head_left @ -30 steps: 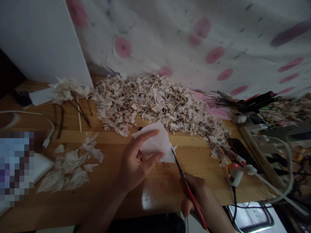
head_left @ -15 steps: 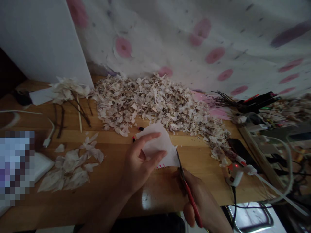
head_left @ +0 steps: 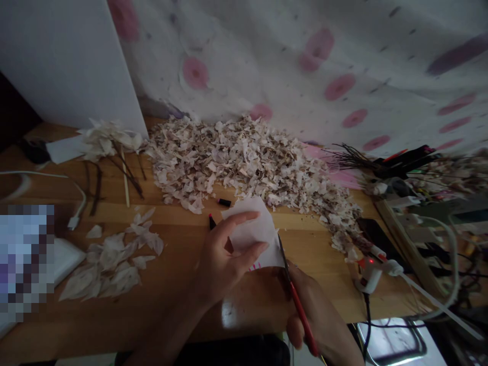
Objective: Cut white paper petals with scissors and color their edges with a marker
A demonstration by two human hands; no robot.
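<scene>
A white sheet of paper (head_left: pixel 253 231) with pink marks along its lower edge is held in my left hand (head_left: pixel 224 259), thumb and fingers over its left part. My right hand (head_left: pixel 310 305) grips a pair of scissors with red handles (head_left: pixel 301 312). The dark blades lie along the paper's right edge; how far apart they are is hard to make out. Just beyond my left hand lie a dark marker with a red tip (head_left: pixel 212 220) and a small black cap (head_left: pixel 224 202).
A large heap of pale dried petals (head_left: pixel 229 157) covers the back of the wooden table (head_left: pixel 183 229). Loose white petals (head_left: pixel 114 264) lie at left, near twigs (head_left: pixel 97 190) and a white cable (head_left: pixel 76 216). At right are a phone (head_left: pixel 381 241) and a lit plug adapter (head_left: pixel 369 274).
My left hand and the paper have shifted slightly right and down, showing more of the marker and cap. The scissors stay at the paper's right edge.
</scene>
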